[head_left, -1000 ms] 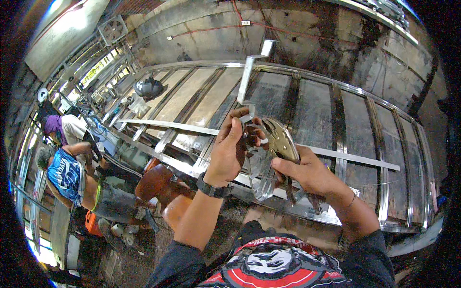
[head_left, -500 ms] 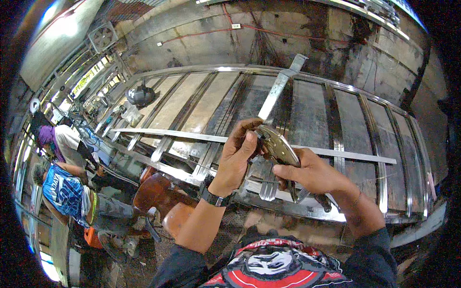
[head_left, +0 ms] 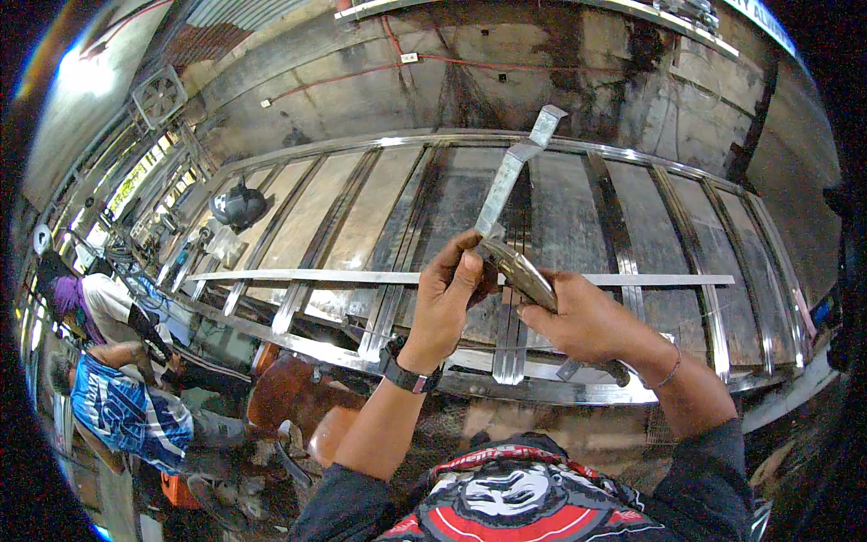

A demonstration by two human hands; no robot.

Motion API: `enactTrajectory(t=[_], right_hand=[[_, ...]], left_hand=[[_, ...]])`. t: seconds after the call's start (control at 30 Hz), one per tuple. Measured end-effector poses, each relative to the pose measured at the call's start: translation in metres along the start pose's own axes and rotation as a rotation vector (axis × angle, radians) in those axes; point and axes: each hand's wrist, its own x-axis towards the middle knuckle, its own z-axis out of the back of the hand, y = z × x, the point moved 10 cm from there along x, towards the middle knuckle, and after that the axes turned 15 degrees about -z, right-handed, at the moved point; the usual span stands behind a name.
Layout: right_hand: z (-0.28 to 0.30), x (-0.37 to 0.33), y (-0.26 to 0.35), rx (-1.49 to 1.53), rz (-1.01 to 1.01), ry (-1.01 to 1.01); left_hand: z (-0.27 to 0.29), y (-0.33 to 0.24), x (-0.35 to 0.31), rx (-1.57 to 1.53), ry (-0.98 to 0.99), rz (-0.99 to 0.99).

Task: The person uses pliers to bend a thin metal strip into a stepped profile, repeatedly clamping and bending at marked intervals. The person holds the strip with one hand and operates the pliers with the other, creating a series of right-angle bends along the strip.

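My left hand (head_left: pixel 449 294) pinches the lower end of a thin bent metal strip (head_left: pixel 503 190), which slants up and away with a stepped kink near its far end. Locking pliers (head_left: pixel 519 273) are wrapped in my right hand (head_left: pixel 591 318), their jaws up against the strip's lower end beside my left fingers. Those fingers partly hide the jaws, so I cannot tell whether they grip the strip. Both hands are raised above a long metal frame (head_left: pixel 506 361) with several crossbars.
A flat metal bar (head_left: pixel 316 276) lies lengthwise across the frame. On its far left rests a dark helmet-like object (head_left: pixel 237 206). Two people, one in a blue patterned shirt (head_left: pixel 126 406), are at the left near a brown chair (head_left: pixel 289 390). A stained wall (head_left: pixel 542 81) stands behind.
The view has shifted slightly. The pliers have turned a little in my right hand, so their handles show less. My left hand keeps its hold on the strip.
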Motion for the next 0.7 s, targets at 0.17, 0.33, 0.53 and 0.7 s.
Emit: enactTrajectory(t=[0.17,0.33,0.53,0.7], right_hand=[[-0.012,0.005,-0.008,0.108,-0.234,0.177],[-0.021,0.003,0.000,0.487,-0.096,0.263],[-0.022,-0.013,0.010,0.947,-0.178,0.367],[-0.020,-0.016,0.028,0.910,-0.103,0.360]], left_hand=[[0.004,0.000,0.004,-0.030,-0.043,0.091],[0.023,0.003,0.019,-0.169,-0.018,0.064],[0.023,-0.012,0.031,-0.361,0.052,0.094],[0.021,-0.011,0.033,-0.377,0.057,0.068]])
